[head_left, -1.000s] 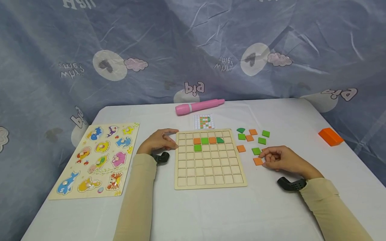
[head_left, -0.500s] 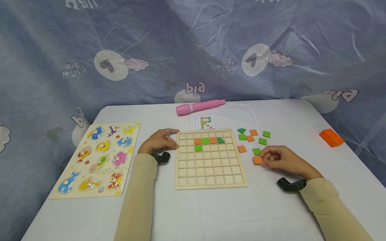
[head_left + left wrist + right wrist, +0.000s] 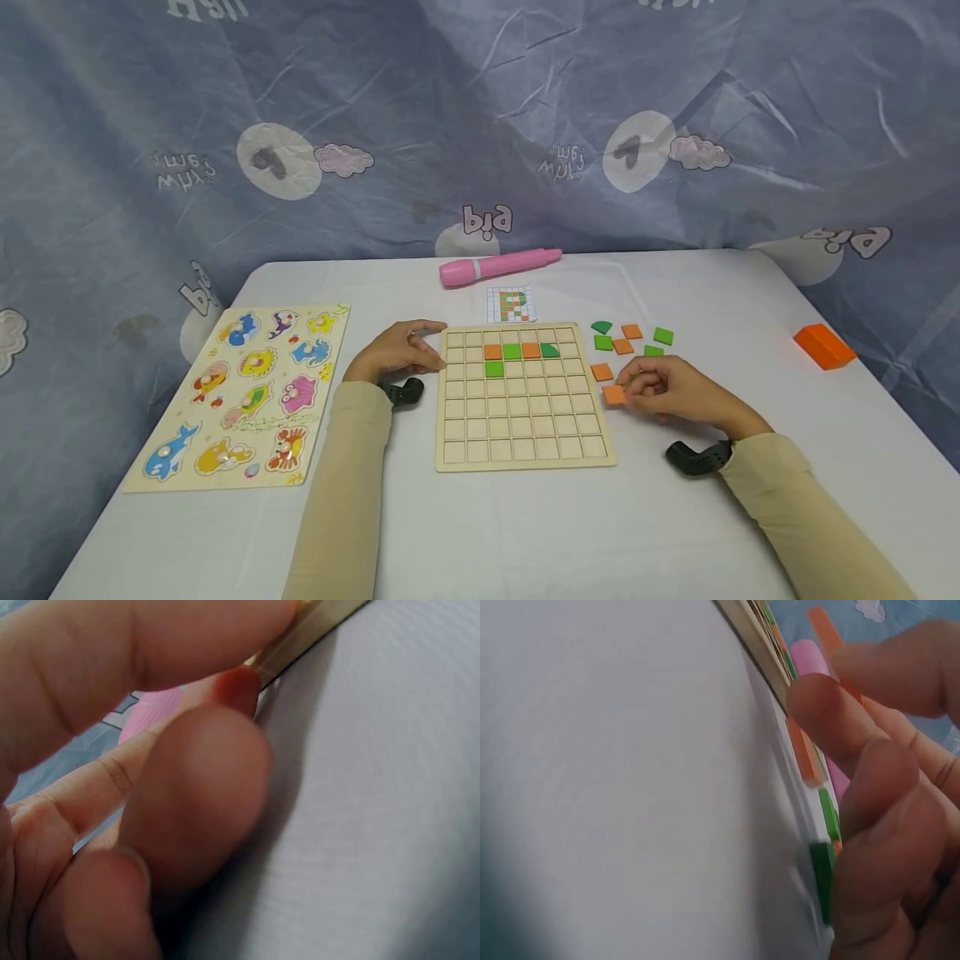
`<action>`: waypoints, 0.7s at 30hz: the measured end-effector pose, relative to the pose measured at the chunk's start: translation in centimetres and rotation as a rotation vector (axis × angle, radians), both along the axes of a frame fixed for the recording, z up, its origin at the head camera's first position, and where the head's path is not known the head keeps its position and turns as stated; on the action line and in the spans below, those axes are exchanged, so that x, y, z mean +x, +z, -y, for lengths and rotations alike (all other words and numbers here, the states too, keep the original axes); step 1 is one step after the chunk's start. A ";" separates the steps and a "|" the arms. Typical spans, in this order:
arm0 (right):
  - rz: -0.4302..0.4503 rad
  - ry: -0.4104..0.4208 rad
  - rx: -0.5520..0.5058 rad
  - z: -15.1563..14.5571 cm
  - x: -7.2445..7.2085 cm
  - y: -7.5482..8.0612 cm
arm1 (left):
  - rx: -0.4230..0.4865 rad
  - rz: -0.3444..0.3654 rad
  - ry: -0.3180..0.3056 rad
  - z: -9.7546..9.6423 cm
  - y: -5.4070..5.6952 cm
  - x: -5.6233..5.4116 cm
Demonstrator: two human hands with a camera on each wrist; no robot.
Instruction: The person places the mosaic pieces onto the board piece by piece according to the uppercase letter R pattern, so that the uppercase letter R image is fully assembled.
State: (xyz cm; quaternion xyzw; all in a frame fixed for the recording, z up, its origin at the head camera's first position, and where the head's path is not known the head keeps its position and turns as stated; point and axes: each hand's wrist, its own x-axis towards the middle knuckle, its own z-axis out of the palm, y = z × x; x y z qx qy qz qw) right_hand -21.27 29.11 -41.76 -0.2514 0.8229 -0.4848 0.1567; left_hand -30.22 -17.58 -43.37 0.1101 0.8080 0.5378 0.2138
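My right hand (image 3: 678,392) pinches an orange square tile (image 3: 613,396) between thumb and finger, just right of the wooden grid board (image 3: 525,406). The tile's thin edge (image 3: 823,628) shows tilted up at the fingertips in the right wrist view. On the board a row holds orange and green squares, ending in a dark green quarter-round tile (image 3: 550,351); one green square (image 3: 494,368) sits below the row's left end. My left hand (image 3: 393,348) touches the board's left side, its index finger reaching the upper left corner. The board's edge (image 3: 311,634) meets those fingertips in the left wrist view.
Loose tiles lie right of the board, including a dark green quarter-round (image 3: 602,327) and an orange square (image 3: 602,372). Behind the board are a patterned card (image 3: 511,305) and a pink pen-shaped object (image 3: 501,267). An animal puzzle (image 3: 225,417) lies left, an orange block (image 3: 825,346) far right.
My right hand has picked up the orange tile from the table and carried it left toward the board. The left hand has stayed at the board's edge.
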 end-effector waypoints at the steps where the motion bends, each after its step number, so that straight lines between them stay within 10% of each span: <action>1: -0.001 -0.001 0.005 0.3 -0.1 0.1 | -0.001 -0.001 0.001 0.0 0.0 0.0; 21: 0.038 0.008 0.026 7.8 -2.1 0.5 | 0.005 -0.001 0.010 0.0 0.2 0.2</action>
